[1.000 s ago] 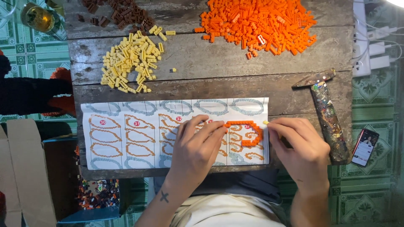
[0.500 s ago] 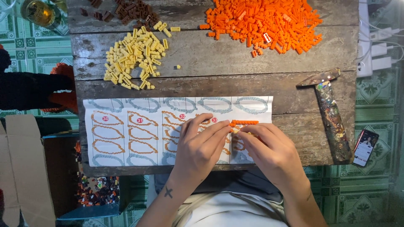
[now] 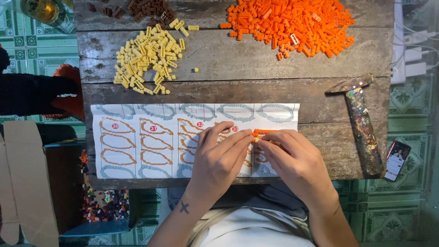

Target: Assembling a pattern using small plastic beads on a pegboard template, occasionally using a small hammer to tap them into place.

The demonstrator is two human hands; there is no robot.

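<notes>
Wooden table point(image 3: 256, 87): orange strip point(image 3: 264, 132) lies crosswise on sheet point(image 3: 137, 137), pinched by left hand point(image 3: 219, 158) and right hand point(image 3: 295, 162).

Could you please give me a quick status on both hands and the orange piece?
Left hand, right hand both pinching orange brick strip over instruction sheet. Nothing in the way.

the right hand point(image 3: 297, 164) has slid left onto the orange brick piece point(image 3: 265, 132), meeting the left hand point(image 3: 219, 158).
</notes>
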